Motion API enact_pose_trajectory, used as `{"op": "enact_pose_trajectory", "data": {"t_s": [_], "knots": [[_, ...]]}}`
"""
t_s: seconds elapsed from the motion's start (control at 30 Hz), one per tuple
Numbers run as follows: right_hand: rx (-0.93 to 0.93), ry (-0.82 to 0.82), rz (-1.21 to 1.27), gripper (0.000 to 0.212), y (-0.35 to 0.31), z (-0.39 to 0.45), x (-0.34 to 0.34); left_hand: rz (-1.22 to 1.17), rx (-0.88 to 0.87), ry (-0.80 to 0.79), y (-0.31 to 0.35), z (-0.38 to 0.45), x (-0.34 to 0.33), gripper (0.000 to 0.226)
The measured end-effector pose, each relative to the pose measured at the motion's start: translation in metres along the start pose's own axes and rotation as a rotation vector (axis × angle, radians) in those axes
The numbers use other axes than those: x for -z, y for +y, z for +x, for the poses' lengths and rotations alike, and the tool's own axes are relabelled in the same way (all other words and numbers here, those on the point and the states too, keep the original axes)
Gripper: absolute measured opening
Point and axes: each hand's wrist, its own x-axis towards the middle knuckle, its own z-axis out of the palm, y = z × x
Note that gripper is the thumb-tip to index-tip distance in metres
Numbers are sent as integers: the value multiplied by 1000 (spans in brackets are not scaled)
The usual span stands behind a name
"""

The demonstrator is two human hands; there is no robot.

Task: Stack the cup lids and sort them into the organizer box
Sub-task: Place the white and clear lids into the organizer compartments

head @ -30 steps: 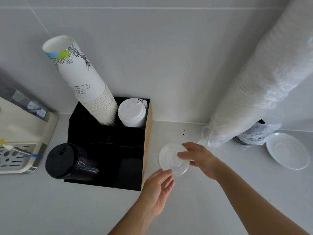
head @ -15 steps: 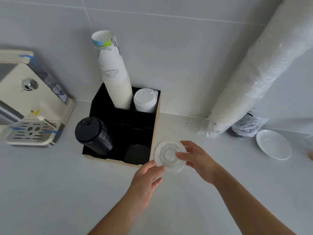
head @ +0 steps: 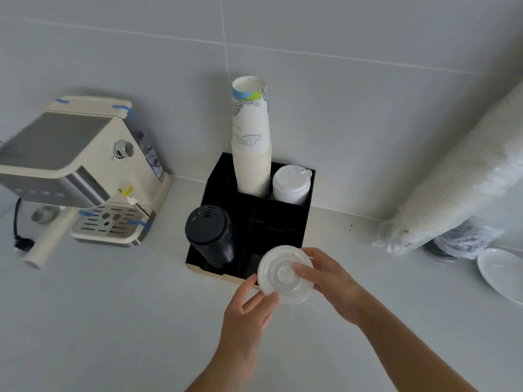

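- You held a clear, ring-ribbed lid.
- You faced a black organizer box, black lids, white lids.
- Your paper cups were white with line drawings and a blue-green band.
- Your coffee machine was cream with blue tape.

Both hands hold a clear lid over the near right corner of the black organizer. The right hand grips its right edge, thumb on top; the left hand touches its near left rim. A black lid stack stands near left, paper cups and white lids far.
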Motion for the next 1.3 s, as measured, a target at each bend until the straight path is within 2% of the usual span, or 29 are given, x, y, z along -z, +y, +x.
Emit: {"op": "enact_pose_trajectory", "data": {"t_s": [0.17,0.37,0.53,0.77,0.87,0.93,1.03,1.17,1.3], "knots": [[-47,-29,-110,44,-23,33,-14,-67,43,28,13,16,8,55],[-77,-113,-410,31,-46,75,-25,-219,108,91,17,43,6,63],[-124,-163,-628,28,-59,98,-26,-252,142,79,13,58,2,67],[-186,-169,-671,31,-56,103,-24,-214,206,55,10,65,2,65],[-186,-151,-741,36,-55,104,-25,-181,244,44,11,71,1,59],[-166,-143,-904,42,-52,106,-27,-163,283,15,13,78,2,51],[-111,-87,-1082,43,-47,105,-31,-145,344,16,19,88,5,58],[-48,16,-1145,44,-43,102,-33,-86,331,29,24,86,4,61],[24,124,-1142,41,-38,94,-32,126,247,27,23,84,2,69]]}}
